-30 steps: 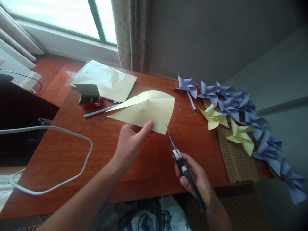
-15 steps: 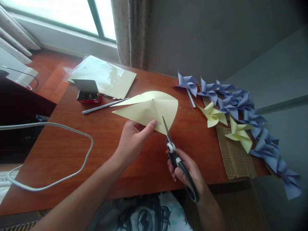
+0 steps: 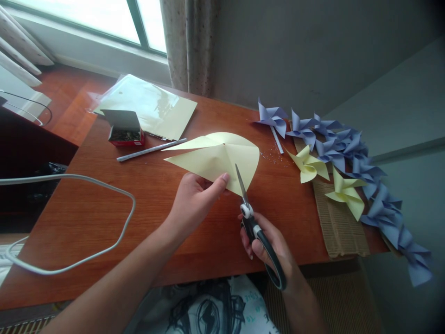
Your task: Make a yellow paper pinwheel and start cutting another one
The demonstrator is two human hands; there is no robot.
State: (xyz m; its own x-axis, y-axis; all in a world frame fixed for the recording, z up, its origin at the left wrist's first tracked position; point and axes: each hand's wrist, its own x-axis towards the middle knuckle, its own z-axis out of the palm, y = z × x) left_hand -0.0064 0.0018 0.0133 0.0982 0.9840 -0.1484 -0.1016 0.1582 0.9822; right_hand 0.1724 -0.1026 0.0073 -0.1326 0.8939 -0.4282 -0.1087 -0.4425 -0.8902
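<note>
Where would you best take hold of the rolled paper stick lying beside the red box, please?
Pinch the paper stick at its bare middle, coming from above. It lies flat on the table, long and thin, with its right end close under the yellow sheet.

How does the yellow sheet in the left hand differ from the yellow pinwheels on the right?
The yellow sheet is creased but not yet shaped; the yellow pinwheels are folded into points. The sheet is held up by the left hand, with the scissors in it; the pinwheels lie untouched. Both are pale yellow paper.
</note>
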